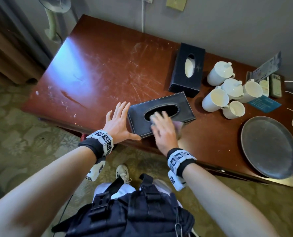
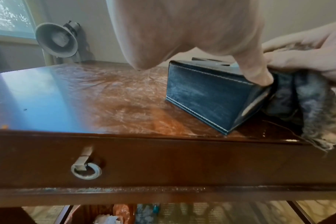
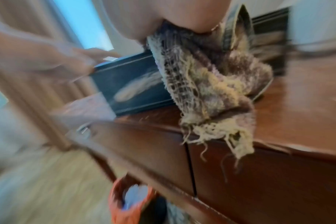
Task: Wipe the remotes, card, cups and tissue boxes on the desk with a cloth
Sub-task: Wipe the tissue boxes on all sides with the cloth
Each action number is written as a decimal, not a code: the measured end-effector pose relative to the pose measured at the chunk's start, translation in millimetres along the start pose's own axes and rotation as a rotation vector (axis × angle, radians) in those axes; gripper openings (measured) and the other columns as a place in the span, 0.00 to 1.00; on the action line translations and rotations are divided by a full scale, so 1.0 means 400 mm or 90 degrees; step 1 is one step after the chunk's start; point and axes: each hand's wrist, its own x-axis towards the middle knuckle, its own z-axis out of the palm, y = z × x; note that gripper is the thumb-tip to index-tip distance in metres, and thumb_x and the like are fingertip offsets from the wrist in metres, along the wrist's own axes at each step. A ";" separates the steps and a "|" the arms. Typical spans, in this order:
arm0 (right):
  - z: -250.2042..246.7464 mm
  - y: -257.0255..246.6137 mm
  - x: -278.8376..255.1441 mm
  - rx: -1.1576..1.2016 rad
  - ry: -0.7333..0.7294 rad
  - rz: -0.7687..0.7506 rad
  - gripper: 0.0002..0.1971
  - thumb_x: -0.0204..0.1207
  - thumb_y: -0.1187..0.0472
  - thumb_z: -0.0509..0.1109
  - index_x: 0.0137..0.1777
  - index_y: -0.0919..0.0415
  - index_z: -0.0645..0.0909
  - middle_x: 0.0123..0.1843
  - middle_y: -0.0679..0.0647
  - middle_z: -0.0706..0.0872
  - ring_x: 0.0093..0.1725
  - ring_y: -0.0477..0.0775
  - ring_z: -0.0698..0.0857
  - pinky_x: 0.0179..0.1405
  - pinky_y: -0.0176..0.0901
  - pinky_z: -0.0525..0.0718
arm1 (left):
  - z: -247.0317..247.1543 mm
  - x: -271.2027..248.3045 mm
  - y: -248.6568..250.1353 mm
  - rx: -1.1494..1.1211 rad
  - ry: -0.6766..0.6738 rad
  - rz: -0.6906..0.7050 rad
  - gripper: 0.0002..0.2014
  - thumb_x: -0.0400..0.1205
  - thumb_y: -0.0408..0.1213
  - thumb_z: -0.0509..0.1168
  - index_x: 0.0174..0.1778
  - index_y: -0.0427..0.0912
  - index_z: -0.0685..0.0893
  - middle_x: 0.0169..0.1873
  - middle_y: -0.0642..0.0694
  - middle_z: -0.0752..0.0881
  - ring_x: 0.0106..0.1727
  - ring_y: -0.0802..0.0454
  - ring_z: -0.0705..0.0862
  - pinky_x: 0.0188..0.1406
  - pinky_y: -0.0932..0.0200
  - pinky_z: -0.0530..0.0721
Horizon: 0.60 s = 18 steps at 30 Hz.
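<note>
A black leather tissue box (image 1: 174, 104) lies near the front edge of the red-brown desk (image 1: 108, 65). My left hand (image 1: 118, 122) braces its left end with straight, spread fingers, the thumb (image 2: 257, 72) on the near top corner of the box (image 2: 201, 94). My right hand (image 1: 162, 130) lies on top of the box by the oval slot and holds a frayed grey-brown cloth (image 1: 178, 126) bunched under it. The cloth (image 3: 211, 84) hangs down over the box's front side. A second black tissue box (image 1: 186, 69) stands further back, and white cups (image 1: 227, 93) crowd to the right.
Two remotes (image 1: 275, 84), a blue card (image 1: 263, 103) and a leaflet stand (image 1: 265, 67) sit behind the cups. A round grey tray (image 1: 269, 147) overhangs the front right edge. White cables trail at the far right. A bin with an orange bag (image 3: 132, 201) stands under the desk.
</note>
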 end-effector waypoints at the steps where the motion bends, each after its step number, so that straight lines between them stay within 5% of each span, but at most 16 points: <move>1: 0.015 -0.020 -0.012 0.010 -0.036 -0.072 0.20 0.85 0.58 0.62 0.74 0.63 0.79 0.78 0.58 0.76 0.83 0.58 0.65 0.83 0.54 0.60 | 0.004 -0.005 0.000 -0.005 0.005 -0.004 0.69 0.63 0.69 0.77 0.87 0.46 0.39 0.88 0.50 0.43 0.87 0.53 0.36 0.85 0.38 0.40; 4: 0.014 -0.020 -0.017 0.009 -0.105 -0.209 0.19 0.85 0.59 0.65 0.73 0.63 0.79 0.79 0.57 0.75 0.82 0.57 0.68 0.82 0.53 0.64 | 0.000 -0.002 0.002 -0.006 0.010 -0.003 0.67 0.64 0.68 0.77 0.87 0.45 0.42 0.88 0.48 0.48 0.88 0.52 0.41 0.85 0.38 0.39; 6: -0.018 0.025 -0.002 -0.013 -0.102 -0.216 0.19 0.84 0.60 0.67 0.73 0.62 0.79 0.78 0.57 0.76 0.81 0.57 0.70 0.82 0.52 0.65 | -0.001 0.000 0.003 -0.008 0.002 -0.015 0.68 0.63 0.68 0.78 0.87 0.45 0.43 0.87 0.48 0.49 0.87 0.53 0.42 0.84 0.38 0.38; 10: -0.135 0.159 0.023 -0.032 -0.060 -0.016 0.20 0.85 0.62 0.63 0.76 0.62 0.77 0.79 0.57 0.74 0.81 0.57 0.68 0.83 0.42 0.56 | 0.002 -0.003 0.021 -0.030 -0.012 -0.057 0.68 0.62 0.64 0.80 0.87 0.44 0.44 0.87 0.48 0.49 0.87 0.52 0.43 0.84 0.36 0.36; 14: -0.214 0.215 0.074 0.066 -0.013 0.208 0.19 0.87 0.59 0.61 0.76 0.62 0.75 0.78 0.56 0.76 0.78 0.56 0.72 0.74 0.32 0.61 | -0.009 0.013 0.045 0.011 -0.039 -0.085 0.70 0.61 0.64 0.81 0.87 0.42 0.42 0.87 0.45 0.47 0.87 0.49 0.40 0.83 0.35 0.34; 18: -0.242 0.211 0.179 0.108 0.080 0.285 0.20 0.88 0.54 0.59 0.76 0.61 0.75 0.74 0.57 0.81 0.74 0.57 0.77 0.70 0.35 0.67 | -0.018 0.009 0.058 0.032 -0.054 -0.101 0.69 0.62 0.64 0.80 0.87 0.42 0.41 0.87 0.46 0.46 0.87 0.47 0.37 0.83 0.35 0.34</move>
